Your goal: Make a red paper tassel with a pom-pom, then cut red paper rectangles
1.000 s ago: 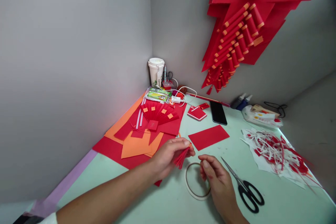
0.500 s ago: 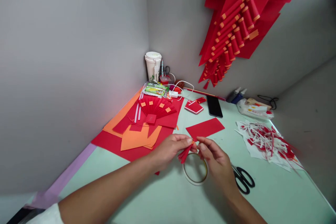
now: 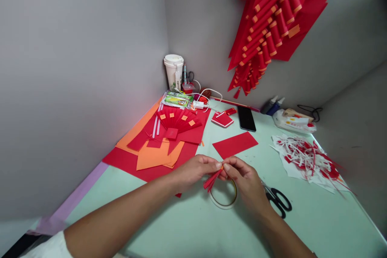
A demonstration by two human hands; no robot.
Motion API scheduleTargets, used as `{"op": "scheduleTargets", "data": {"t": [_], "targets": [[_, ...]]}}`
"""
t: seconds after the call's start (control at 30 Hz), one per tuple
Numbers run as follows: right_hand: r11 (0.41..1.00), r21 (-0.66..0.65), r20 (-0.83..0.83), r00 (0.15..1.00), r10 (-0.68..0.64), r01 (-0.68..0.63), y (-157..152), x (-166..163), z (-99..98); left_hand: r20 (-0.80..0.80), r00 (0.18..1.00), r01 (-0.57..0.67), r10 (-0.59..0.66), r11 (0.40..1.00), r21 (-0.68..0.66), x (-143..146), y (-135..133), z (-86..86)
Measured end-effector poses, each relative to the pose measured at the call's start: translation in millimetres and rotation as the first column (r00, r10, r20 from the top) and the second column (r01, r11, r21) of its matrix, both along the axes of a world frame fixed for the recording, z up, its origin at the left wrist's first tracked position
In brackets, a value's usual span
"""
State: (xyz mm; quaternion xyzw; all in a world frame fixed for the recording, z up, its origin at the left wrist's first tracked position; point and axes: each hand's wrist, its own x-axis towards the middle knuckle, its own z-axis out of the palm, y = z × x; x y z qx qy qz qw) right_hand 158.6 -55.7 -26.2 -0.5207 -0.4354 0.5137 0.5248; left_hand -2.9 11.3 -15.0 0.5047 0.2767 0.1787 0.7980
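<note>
The person's left hand [image 3: 196, 171] pinches the top of a small red paper tassel [image 3: 212, 180] between thumb and fingertips, and the right hand [image 3: 245, 181] meets it from the other side, its fingertips closed on the same orange-tipped end. Both grips are tight, with no gap showing. The tassel hangs just above the pale green table [image 3: 181, 225], near its front middle, with its strips slanting down to the left. Directly under the hands lies a thin ring of clear tape [image 3: 224, 203], partly hidden by the right hand. Just beyond the right wrist lie black-handled scissors [image 3: 278, 200], their blades hidden behind the hand. Behind the hands is a flat red paper rectangle [image 3: 235, 144]; to the left are large red and orange paper sheets [image 3: 152, 157], with a pleated red paper fan dotted with orange squares [image 3: 178, 119] on top. Farther back are a black phone [image 3: 246, 118], a small red card [image 3: 222, 119] and a white lidded cup [image 3: 173, 70] in the corner. A heap of red and white paper scraps [image 3: 305, 157] sits well to the right, and a red paper firecracker decoration [image 3: 269, 28] hangs on the wall above.
</note>
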Motion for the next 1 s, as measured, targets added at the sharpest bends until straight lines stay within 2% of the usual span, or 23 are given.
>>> {"op": "scheduleTargets", "data": {"t": [0.27, 0.57, 0.77, 1.0], "targets": [[0.998, 0.051, 0.055, 0.998, -0.03, 0.027, -3, -2, -8.2, -0.127, 0.991, -0.05, 0.051, 0.999, 0.014, 2, 2, 0.4], [0.987, 0.148, 0.024, 0.997, -0.068, 0.064, -10, -9, -18.0, -0.132, 0.991, -0.03, 0.028, 0.999, -0.015, 2, 1, 10.7], [0.978, 0.198, 0.002, 0.998, -0.063, 0.061, -7, -9, -18.4, -0.164, 0.986, -0.011, 0.009, 1.0, -0.011, 1, 2, 11.1], [0.978, 0.184, -0.008, 0.995, -0.095, 0.095, -5, -10, -20.3, -0.209, 0.978, 0.017, -0.016, 1.0, 0.0, 2, 5, 13.4]]}}
